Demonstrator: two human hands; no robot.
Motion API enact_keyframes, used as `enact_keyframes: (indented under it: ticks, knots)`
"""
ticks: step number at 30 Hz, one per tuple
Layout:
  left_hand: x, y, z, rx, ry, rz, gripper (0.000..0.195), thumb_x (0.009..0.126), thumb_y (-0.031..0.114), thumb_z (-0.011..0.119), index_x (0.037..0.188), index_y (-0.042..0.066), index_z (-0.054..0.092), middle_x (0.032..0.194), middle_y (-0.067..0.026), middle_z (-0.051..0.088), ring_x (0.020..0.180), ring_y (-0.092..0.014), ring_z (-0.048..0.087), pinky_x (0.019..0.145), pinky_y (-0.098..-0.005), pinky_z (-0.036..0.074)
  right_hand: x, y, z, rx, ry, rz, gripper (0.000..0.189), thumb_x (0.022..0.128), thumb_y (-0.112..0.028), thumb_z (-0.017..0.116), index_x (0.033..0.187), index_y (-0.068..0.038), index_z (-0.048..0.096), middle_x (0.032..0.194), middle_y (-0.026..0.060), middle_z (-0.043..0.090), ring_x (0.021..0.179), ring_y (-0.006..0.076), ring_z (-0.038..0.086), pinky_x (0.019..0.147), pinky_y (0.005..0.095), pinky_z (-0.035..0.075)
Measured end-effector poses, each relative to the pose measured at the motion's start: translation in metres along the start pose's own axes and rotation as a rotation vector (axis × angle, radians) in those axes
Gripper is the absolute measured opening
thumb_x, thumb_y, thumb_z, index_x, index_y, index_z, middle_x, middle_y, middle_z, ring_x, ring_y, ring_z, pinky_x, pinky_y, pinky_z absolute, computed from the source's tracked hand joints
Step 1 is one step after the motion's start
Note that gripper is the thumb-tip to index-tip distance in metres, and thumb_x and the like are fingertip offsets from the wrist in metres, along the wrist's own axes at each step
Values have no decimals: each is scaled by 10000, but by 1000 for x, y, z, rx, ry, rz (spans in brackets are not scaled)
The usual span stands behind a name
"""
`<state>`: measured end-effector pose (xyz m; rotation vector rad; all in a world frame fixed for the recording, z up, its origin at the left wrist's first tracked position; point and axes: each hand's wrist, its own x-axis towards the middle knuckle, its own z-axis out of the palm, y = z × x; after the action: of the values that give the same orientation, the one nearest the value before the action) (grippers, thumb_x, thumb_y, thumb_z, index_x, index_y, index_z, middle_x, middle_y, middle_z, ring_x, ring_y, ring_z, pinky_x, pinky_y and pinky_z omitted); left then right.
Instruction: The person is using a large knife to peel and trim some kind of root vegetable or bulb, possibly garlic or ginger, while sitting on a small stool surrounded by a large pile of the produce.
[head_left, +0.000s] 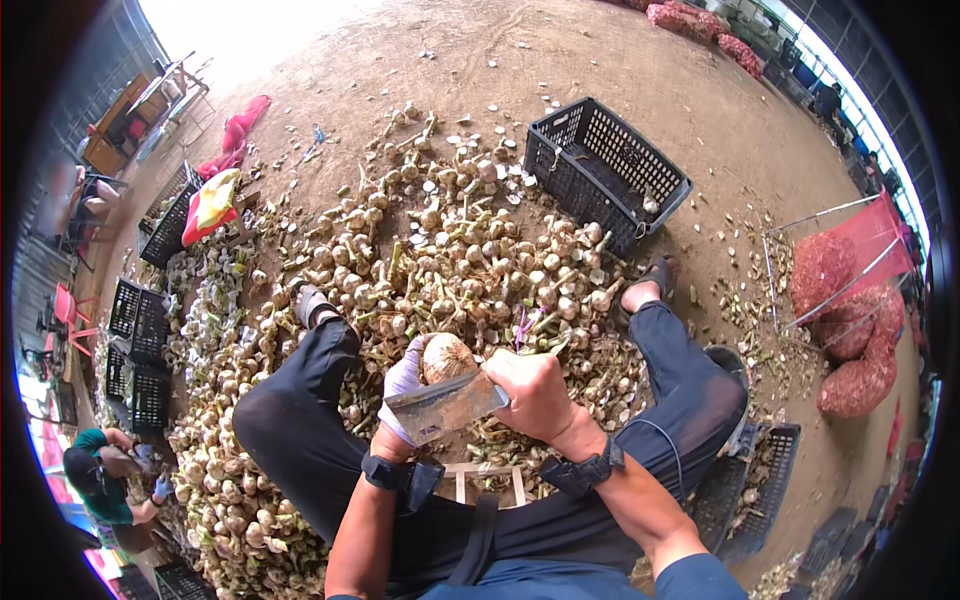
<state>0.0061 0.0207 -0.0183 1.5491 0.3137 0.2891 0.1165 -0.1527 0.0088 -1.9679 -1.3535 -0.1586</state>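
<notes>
My left hand (405, 379), in a pale knitted glove, holds a large garlic bulb (448, 358) between my knees. My bare right hand (529, 391) is closed around the end of a wide, flat metal blade (446, 406); its handle is hidden in the fist. The blade lies across the near side of the bulb and partly hides my left palm. Whether its edge touches the bulb I cannot tell. Beyond both hands a heap of garlic bulbs with stems (450, 255) spreads over the ground between my feet.
A black plastic crate (611, 176) stands beyond my right foot. More garlic (240, 495) is piled at my left, near stacked crates (139, 322) and a person in green (101, 480). Red mesh sacks (859, 352) lie at the right. Another crate (772, 480) holds scraps beside my right thigh.
</notes>
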Motion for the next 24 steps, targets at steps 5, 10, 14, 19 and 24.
enact_keyframes:
  ticks: [5,10,14,19,24]
  knots:
    - [4,3,13,-384,33,-331,471,1044,456,449,1219,58,630,1074,-87,721,936,-237,708,846,-410,591,-15,21,18,78,48,62,198,757,-210,693,800,-59,572,719,129,566,630,324,627,530,400,478]
    - [3,9,14,190,-59,-59,464,851,260,707,1225,12,592,1057,-83,723,941,-207,701,862,-357,571,-36,60,41,82,149,103,199,837,-261,664,845,-65,631,701,128,618,545,291,621,486,360,485]
    - [-11,33,30,245,-193,22,729,616,296,852,1215,-9,570,1040,-65,695,974,-175,665,928,-317,518,-89,136,65,-103,-48,786,214,895,-269,639,837,-67,680,740,83,686,564,240,650,527,376,512]
    - [-2,33,36,-102,-142,-42,973,627,386,932,1366,2,428,1224,-69,606,1108,-170,600,1005,-335,490,-72,95,62,367,215,845,208,938,-255,645,851,-69,683,767,51,705,561,126,604,485,315,496]
    - [-1,14,25,-249,-45,-3,956,662,408,907,1386,21,417,1215,-69,608,1101,-171,607,985,-333,502,-51,16,66,1653,94,908,167,970,-198,636,1021,-40,654,775,10,646,550,79,559,604,309,569]
